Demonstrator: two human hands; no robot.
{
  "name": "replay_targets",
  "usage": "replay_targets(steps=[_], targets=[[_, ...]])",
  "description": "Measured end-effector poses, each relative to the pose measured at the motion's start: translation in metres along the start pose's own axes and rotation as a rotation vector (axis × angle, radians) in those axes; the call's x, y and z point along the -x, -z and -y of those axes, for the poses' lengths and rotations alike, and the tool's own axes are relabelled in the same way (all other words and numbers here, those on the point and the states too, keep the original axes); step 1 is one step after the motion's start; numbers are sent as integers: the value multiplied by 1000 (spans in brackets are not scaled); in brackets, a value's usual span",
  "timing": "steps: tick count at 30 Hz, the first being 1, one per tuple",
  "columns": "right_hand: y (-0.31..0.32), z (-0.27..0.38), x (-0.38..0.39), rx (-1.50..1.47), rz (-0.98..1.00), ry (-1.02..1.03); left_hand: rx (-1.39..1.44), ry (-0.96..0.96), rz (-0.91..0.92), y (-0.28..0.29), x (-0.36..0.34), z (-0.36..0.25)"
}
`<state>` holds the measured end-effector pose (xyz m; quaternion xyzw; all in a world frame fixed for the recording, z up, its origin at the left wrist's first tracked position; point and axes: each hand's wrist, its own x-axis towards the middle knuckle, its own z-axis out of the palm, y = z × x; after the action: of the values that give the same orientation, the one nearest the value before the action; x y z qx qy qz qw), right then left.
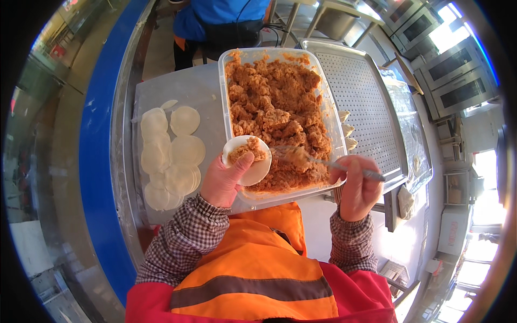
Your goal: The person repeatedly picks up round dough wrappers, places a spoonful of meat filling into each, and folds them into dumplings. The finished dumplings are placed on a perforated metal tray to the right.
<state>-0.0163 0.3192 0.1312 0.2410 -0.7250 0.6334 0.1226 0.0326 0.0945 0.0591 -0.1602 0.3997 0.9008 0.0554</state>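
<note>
My left hand [225,180] holds a round white dough wrapper [255,173] at the near left corner of the plastic tub [222,91]. The thumb presses on the wrapper's edge, beside a lump of minced filling [249,151] lying on it. My right hand [356,185] is closed round the handle of a metal utensil [371,175] at the tub's near right corner. The utensil's head reaches left over the orange-brown filling [280,116]; it is blurred, so spoon or fork I cannot tell. Several loose wrappers [186,149] overlap on the table left of the tub.
A perforated metal tray [355,91] stands right of the tub, with a few pale folded dough pieces [348,130] between them. A blue-edged ledge [97,140] runs along the left. Beyond the table sits a person in blue [229,19]. Ovens [458,75] stand far right.
</note>
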Motion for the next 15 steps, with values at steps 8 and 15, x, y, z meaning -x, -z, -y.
replay_targets(steps=[8,15], targets=[[-25,18,-1,461,261,434,-139,-142,-8,6,4,7],[-18,-22,-13,637,204,122,91,27,-4,21,16,-2]])
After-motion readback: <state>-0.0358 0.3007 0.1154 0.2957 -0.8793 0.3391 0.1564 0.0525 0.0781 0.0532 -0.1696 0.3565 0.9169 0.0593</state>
